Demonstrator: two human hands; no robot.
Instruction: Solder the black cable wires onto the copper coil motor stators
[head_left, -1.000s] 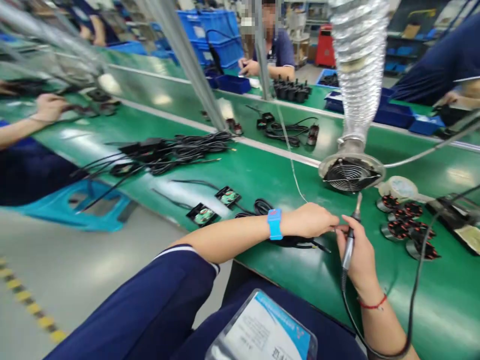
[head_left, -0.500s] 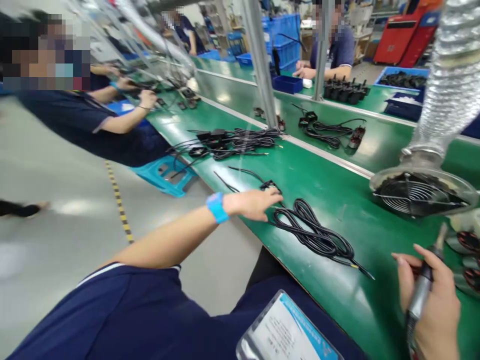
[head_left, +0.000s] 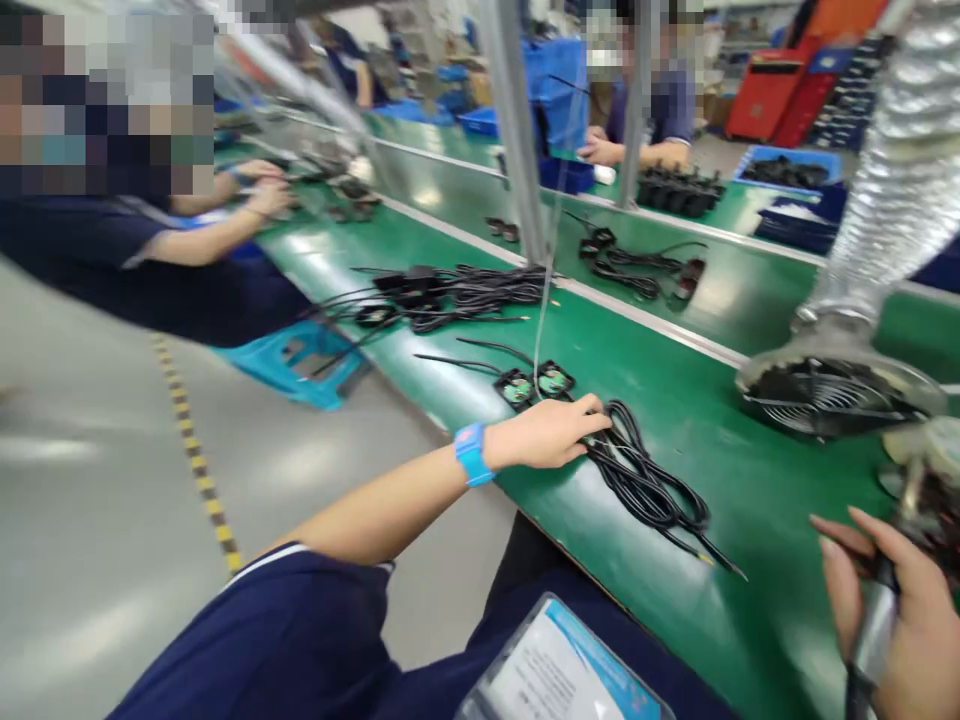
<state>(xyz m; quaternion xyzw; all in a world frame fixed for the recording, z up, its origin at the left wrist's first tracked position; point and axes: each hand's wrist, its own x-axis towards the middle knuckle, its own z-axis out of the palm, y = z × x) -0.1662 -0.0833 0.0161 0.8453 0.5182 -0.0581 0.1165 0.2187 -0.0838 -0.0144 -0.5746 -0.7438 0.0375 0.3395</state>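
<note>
My left hand (head_left: 551, 432), with a blue wristband (head_left: 472, 455), lies over the left end of a coiled black cable (head_left: 645, 480). Its fingers are stretched out onto the loops, thumb apart from them. Just behind it are two small black housings with green circuit boards, one (head_left: 516, 388) beside the other (head_left: 553, 378), each with a black lead running left. A thin pale wire (head_left: 551, 240) hangs down to them. At the right edge, my right hand (head_left: 900, 610) is closed around a grey pen-shaped soldering iron (head_left: 876, 625), its tip pointing up and away.
A fume duct with a round fan hood (head_left: 825, 395) hangs at right. More black cables (head_left: 465, 295) lie farther left on the green bench (head_left: 675, 370). A metal post (head_left: 514, 130) rises behind. Co-workers sit at left and across; a blue stool (head_left: 300, 360) stands at left.
My left hand has moved right, from the housings onto the coiled cable, uncovering two circuit boards. My right hand appears farther right and lower, still holding the soldering iron. The view has shifted slightly.
</note>
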